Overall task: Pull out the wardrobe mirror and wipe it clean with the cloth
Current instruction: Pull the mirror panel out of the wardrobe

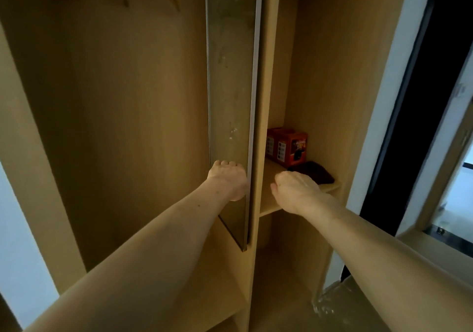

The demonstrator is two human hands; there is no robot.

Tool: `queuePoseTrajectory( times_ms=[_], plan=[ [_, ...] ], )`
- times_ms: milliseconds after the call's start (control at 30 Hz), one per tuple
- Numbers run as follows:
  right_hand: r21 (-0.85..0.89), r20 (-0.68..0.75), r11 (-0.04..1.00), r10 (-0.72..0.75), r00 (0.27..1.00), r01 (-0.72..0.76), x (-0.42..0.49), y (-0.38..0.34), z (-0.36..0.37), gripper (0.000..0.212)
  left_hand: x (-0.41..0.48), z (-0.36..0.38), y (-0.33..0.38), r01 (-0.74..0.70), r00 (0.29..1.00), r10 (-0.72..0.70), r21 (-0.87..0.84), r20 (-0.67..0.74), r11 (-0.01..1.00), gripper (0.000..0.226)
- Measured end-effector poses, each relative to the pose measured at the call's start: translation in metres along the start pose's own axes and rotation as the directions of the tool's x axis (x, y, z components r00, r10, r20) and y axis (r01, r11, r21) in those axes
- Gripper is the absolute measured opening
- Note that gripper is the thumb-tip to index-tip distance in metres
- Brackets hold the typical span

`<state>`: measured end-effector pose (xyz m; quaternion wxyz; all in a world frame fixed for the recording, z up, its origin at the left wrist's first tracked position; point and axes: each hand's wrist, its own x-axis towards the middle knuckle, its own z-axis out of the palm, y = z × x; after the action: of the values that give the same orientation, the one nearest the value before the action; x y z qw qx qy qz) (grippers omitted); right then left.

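A tall narrow mirror [230, 75] with a metal edge strip stands against the wardrobe's middle partition [266, 101], its glass smeared and spotted. My left hand [229, 178] grips the mirror's front edge low down, fingers curled around it. My right hand [294, 188] hovers over the shelf [271, 203] in the right compartment, fingers bent and holding nothing. It is close to a dark brown cloth [314, 171] lying on that shelf, just short of touching it.
An orange-red box [289, 146] stands at the back of the shelf behind the cloth. The left compartment is a deep open hanging space. A window frame [409, 126] and sill run along the right. A lower shelf [225, 293] lies below my left arm.
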<state>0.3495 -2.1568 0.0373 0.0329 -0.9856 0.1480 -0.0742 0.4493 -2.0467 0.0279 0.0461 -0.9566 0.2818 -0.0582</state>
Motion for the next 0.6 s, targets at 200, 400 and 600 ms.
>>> queuePoseTrajectory(
  times_ms=[200,400,600],
  plan=[
    [0.035,-0.010,0.998,-0.056,0.998,0.056,0.049,0.008,0.004,0.020,0.037,0.000,-0.014,0.086,0.996,-0.086,0.033,0.004,0.996,0.046],
    [0.066,-0.015,0.991,-0.114,0.993,0.114,0.093,0.016,0.010,0.015,0.066,0.004,-0.012,0.175,0.983,-0.178,0.081,0.036,0.981,0.049],
    [0.108,-0.002,0.963,-0.249,0.968,0.248,0.137,0.042,0.019,0.014,0.098,0.008,0.006,0.303,0.950,-0.306,0.058,0.060,0.951,0.047]
  ],
)
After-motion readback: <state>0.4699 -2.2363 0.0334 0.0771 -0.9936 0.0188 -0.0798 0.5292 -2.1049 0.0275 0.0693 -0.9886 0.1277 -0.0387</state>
